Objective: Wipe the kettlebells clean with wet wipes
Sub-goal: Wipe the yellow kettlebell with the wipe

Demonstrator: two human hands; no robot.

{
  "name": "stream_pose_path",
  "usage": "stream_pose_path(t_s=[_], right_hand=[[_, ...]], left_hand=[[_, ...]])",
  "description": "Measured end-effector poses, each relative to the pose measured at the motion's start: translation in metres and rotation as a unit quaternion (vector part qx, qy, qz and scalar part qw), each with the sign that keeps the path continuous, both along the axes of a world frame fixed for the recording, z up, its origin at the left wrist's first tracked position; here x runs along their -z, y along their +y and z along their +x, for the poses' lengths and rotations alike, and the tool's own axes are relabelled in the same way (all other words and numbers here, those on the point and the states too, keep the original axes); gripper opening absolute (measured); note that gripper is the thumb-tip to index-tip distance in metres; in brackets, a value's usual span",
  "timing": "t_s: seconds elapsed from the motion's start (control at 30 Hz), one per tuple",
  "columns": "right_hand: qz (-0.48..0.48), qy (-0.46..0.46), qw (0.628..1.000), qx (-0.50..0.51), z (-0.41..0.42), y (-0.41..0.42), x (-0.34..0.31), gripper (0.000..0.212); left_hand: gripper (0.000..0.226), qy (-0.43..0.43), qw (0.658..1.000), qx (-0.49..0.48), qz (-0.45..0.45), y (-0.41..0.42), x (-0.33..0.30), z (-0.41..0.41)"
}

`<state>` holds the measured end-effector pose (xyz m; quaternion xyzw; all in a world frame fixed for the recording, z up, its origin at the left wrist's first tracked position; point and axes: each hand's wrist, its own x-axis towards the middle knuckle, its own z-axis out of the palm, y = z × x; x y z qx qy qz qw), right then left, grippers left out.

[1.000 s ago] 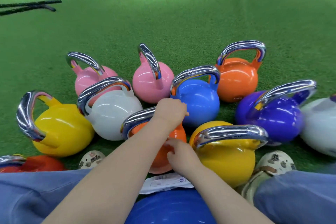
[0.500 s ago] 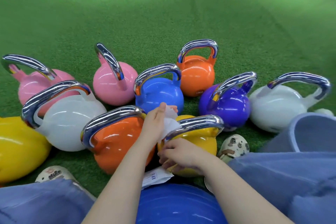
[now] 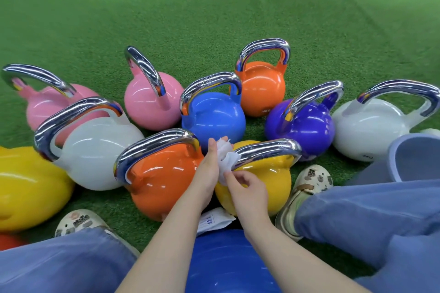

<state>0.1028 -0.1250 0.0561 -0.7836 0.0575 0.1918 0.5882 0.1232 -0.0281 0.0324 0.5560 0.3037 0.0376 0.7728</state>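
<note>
A white wet wipe (image 3: 225, 158) is being held between the left hand (image 3: 206, 175) and the pinching fingers of the right hand (image 3: 246, 189), just beside the yellow kettlebell (image 3: 258, 185) and its chrome handle (image 3: 266, 150). By appearance it is being unfolded; wiping that handle is judged to be called for next

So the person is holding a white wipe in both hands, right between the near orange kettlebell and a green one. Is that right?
Not quite. The kettlebell on that side is yellow, not green; only the turf is green. The head view shows the left hand and right hand holding the white wipe between the near orange kettlebell and that yellow one.
</note>
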Motion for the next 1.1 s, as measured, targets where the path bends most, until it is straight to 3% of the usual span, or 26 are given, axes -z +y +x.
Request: stream_pose_path(t_s=[0.13, 0.27, 0.37, 0.53, 0.67, 0.73, 0.87, 1.1], right_hand=[[-0.046, -0.045, 0.998, -0.023, -0.005, 0.004, 0.006, 0.017], [-0.067, -0.045, 0.997, 0.010, -0.005, 0.002, 0.023, 0.023], [-0.054, 0.019, 0.996, 0.068, -0.001, -0.002, 0.034, 0.020], [0.007, 0.113, 0.981, 0.158, 0.005, -0.005, 0.038, 0.016], [0.080, 0.091, 0.978, 0.171, 0.004, -0.002, 0.029, 0.010], [0.092, 0.069, 0.980, 0.160, 0.004, 0.000, 0.026, 0.020], [0.084, 0.016, 0.990, 0.113, 0.000, 0.005, 0.021, 0.032], [0.035, 0.017, 0.999, -0.021, -0.004, 0.009, 0.035, 0.057]], left_hand=[[0.094, 0.034, 0.997, -0.047, -0.050, 0.002, 0.007, -0.005], [0.080, 0.043, 0.993, -0.102, -0.047, -0.002, 0.017, -0.013], [0.050, 0.033, 0.986, -0.161, -0.030, -0.005, 0.019, -0.018], [0.046, 0.010, 0.976, -0.217, -0.004, -0.016, 0.020, -0.020], [0.032, 0.031, 0.970, -0.231, 0.071, -0.027, 0.024, -0.023], [0.032, 0.043, 0.965, -0.243, 0.091, -0.032, 0.021, -0.024], [0.028, 0.025, 0.970, -0.207, 0.127, -0.038, 0.028, -0.029], [0.037, 0.029, 0.976, -0.037, 0.210, -0.031, 0.041, -0.039]])
